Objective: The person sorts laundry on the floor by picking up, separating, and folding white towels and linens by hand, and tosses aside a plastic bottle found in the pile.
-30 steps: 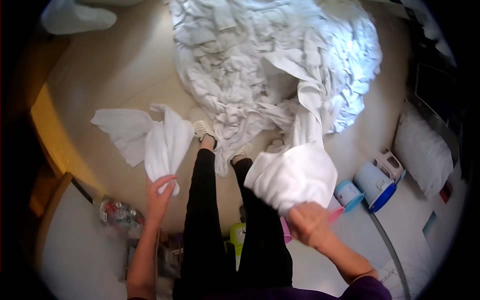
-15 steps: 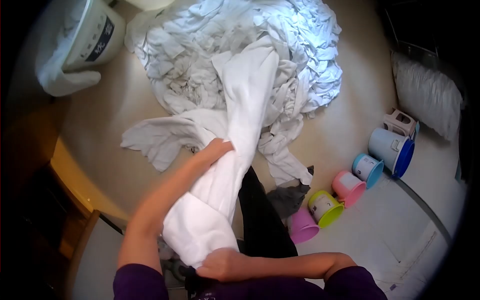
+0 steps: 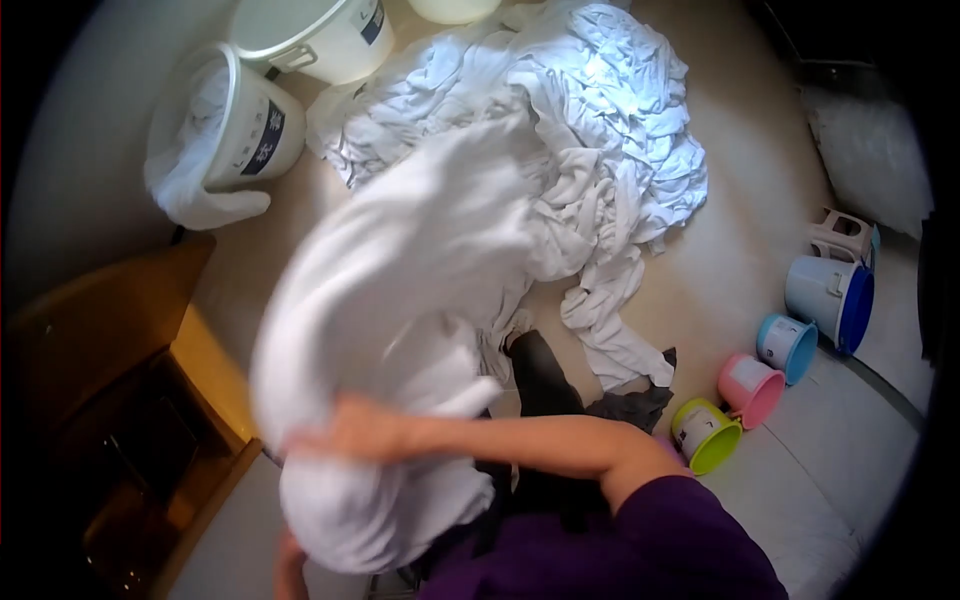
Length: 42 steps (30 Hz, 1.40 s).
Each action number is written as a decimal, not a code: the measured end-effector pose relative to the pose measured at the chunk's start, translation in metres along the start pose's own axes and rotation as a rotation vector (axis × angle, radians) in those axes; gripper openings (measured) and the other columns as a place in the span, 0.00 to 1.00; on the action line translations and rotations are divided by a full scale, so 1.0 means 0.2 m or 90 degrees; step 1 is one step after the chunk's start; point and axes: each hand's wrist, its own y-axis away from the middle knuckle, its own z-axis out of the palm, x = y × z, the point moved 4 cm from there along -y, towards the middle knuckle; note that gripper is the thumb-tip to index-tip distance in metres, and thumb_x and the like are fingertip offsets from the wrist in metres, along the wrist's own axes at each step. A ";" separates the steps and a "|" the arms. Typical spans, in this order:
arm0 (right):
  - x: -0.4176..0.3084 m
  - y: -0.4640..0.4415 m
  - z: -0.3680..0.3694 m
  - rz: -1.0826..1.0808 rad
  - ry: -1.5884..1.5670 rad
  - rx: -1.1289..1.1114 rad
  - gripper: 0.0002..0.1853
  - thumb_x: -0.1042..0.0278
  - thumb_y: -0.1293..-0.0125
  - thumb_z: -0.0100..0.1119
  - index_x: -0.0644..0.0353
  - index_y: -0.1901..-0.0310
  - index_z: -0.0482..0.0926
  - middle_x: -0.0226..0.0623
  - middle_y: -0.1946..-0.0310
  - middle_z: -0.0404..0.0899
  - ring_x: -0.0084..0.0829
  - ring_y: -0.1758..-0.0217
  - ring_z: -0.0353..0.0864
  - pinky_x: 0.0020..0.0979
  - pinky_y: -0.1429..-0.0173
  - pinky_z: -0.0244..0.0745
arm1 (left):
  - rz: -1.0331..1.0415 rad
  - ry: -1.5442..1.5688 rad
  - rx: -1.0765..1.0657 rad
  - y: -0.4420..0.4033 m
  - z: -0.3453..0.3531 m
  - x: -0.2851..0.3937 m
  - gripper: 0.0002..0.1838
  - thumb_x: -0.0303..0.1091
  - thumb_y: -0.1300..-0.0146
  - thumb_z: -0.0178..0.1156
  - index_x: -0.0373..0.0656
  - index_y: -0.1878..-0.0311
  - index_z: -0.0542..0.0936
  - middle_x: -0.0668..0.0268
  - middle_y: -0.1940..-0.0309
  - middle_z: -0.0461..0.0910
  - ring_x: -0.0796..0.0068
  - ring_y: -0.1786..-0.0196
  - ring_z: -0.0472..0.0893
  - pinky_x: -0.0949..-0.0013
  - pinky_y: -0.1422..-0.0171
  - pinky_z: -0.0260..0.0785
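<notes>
A long white cloth [image 3: 430, 240] stretches from the pile on the floor up to my body, its upper part bulging and blurred by motion. My right hand [image 3: 350, 430] reaches across to the left and is closed on the cloth, though its fingers are smeared. Below it, a bunched part of the cloth [image 3: 370, 515] rests against my lap. At the bottom left, only a blurred bit of my left hand or wrist [image 3: 290, 565] shows beside the bunch; its fingers are hidden.
Ahead lies a big heap of white cloths [image 3: 610, 110]. White labelled buckets [image 3: 265, 140] stand at the upper left, one with cloth hanging over its rim. Several coloured pails, including a pink pail [image 3: 750, 388], line the right. Wooden furniture [image 3: 205, 370] is at the left.
My right hand has swung up and left from the cloth's near end. My left arm has dropped down toward the bottom left. The cloth now billows leftward, and the view has shifted.
</notes>
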 end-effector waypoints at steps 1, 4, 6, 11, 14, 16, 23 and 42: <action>-0.08 -0.04 0.02 -0.004 -0.009 -0.006 0.32 0.43 0.37 0.58 0.58 0.38 0.72 0.54 0.49 0.79 0.56 0.52 0.80 0.41 0.40 0.73 | -0.008 0.000 0.009 0.11 -0.08 -0.03 0.33 0.41 0.41 0.62 0.31 0.35 0.69 0.57 0.37 0.73 0.64 0.40 0.77 0.59 0.33 0.67; -0.22 -0.21 -0.02 -0.066 -0.221 0.167 0.38 0.43 0.54 0.71 0.63 0.46 0.76 0.58 0.47 0.75 0.50 0.37 0.71 0.43 0.34 0.66 | 0.011 0.163 0.277 0.38 -0.35 0.00 0.29 0.41 0.38 0.59 0.31 0.38 0.70 0.56 0.40 0.74 0.61 0.38 0.75 0.57 0.32 0.66; 0.06 -0.31 -0.21 0.136 -0.238 0.353 0.36 0.45 0.54 0.72 0.66 0.50 0.74 0.53 0.54 0.80 0.51 0.49 0.79 0.44 0.46 0.73 | -0.022 0.376 0.487 0.43 -0.50 -0.06 0.24 0.42 0.31 0.54 0.30 0.41 0.73 0.55 0.42 0.75 0.57 0.37 0.74 0.56 0.33 0.66; 0.21 -0.49 0.20 0.088 0.020 0.349 0.35 0.63 0.52 0.68 0.70 0.43 0.66 0.56 0.59 0.78 0.51 0.53 0.79 0.44 0.49 0.74 | 0.005 0.483 0.264 -0.16 0.01 0.35 0.26 0.46 0.31 0.54 0.31 0.44 0.74 0.54 0.40 0.72 0.60 0.38 0.72 0.56 0.31 0.63; 0.15 -0.52 0.63 0.057 0.087 0.002 0.38 0.72 0.49 0.63 0.71 0.36 0.59 0.57 0.54 0.76 0.50 0.49 0.77 0.44 0.48 0.74 | -0.076 0.570 0.227 -0.69 -0.09 0.09 0.25 0.43 0.35 0.57 0.31 0.43 0.73 0.55 0.44 0.75 0.61 0.42 0.75 0.59 0.34 0.66; 0.30 -0.55 0.61 0.142 -0.045 -0.029 0.31 0.72 0.48 0.63 0.69 0.40 0.68 0.52 0.54 0.78 0.46 0.51 0.79 0.39 0.47 0.75 | -0.159 0.509 0.251 -0.90 -0.21 -0.12 0.25 0.40 0.38 0.58 0.32 0.43 0.72 0.56 0.47 0.76 0.61 0.44 0.77 0.60 0.36 0.67; 1.82 -0.38 0.19 0.495 0.018 0.360 0.18 0.62 0.43 0.64 0.58 0.51 0.79 0.42 0.64 0.80 0.39 0.56 0.78 0.39 0.50 0.74 | -0.297 0.462 0.347 -1.13 -0.62 -0.54 0.28 0.34 0.44 0.57 0.33 0.39 0.70 0.55 0.48 0.78 0.59 0.45 0.78 0.59 0.38 0.71; 2.09 -0.13 0.98 0.659 0.118 0.022 0.15 0.68 0.57 0.61 0.60 0.64 0.75 0.50 0.65 0.77 0.50 0.58 0.78 0.47 0.53 0.74 | -0.405 0.714 0.340 -1.46 -0.56 -0.57 0.29 0.39 0.40 0.52 0.36 0.35 0.67 0.57 0.41 0.75 0.57 0.40 0.75 0.54 0.33 0.67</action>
